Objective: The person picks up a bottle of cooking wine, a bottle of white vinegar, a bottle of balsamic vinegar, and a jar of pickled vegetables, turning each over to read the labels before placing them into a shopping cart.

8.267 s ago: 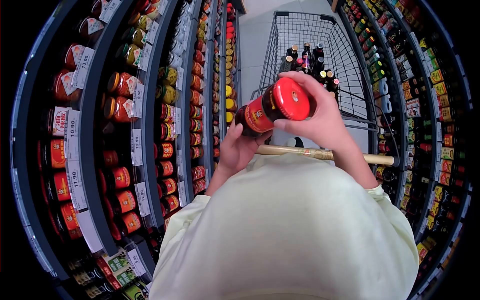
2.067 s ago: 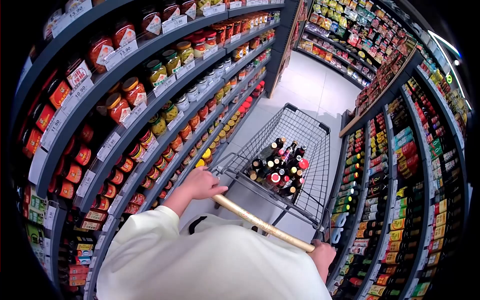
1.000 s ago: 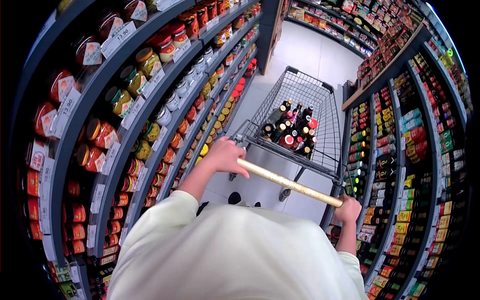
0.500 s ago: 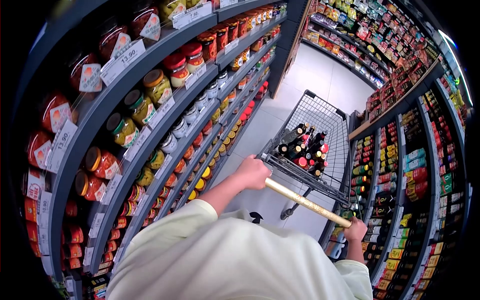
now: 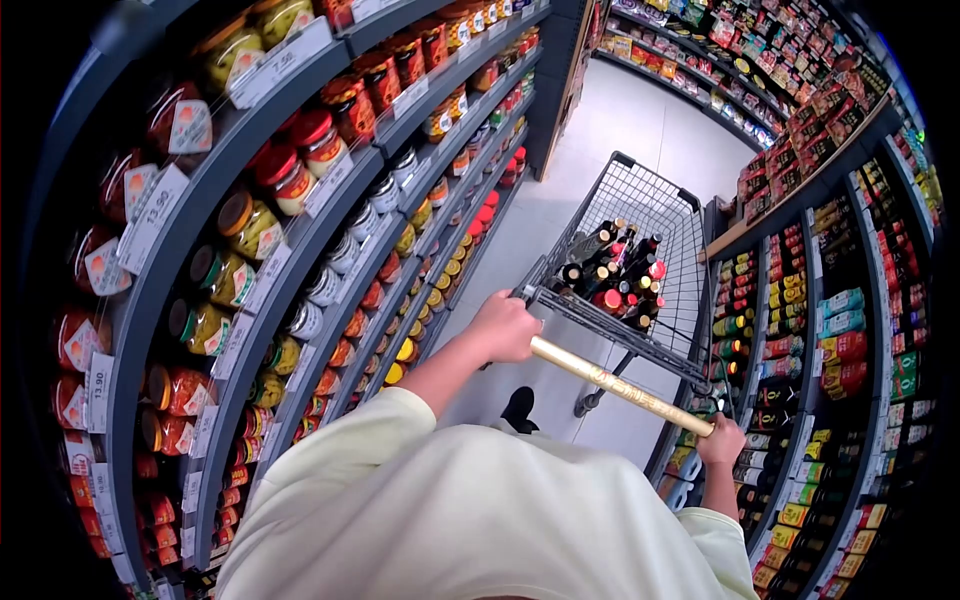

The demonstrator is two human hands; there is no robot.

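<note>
My left hand [image 5: 504, 327] is wrapped round the left end of a gold-coloured cart handle [image 5: 620, 385]. At the other end of the same bar, my right hand [image 5: 722, 440] is closed round it. The handle belongs to a dark wire shopping cart [image 5: 660, 195] in front of me. Several dark bottles [image 5: 615, 275] with black, gold and red caps are gathered in the cart, in the part nearest the handle. Their labels are too small to read.
Curved-looking shelves [image 5: 250, 165] with jars and price tags run close along my left. On my right stand shelves [image 5: 800, 400] of bottles and packets. Pale floor tiles [image 5: 630, 110] lead to a packet display [image 5: 690, 75] at the far end. My dark shoe [image 5: 518, 407] shows below.
The cart and I have moved forward along the aisle, and the jars on the left have slid back past me. One shoe shows more now. Both hands keep their hold.
</note>
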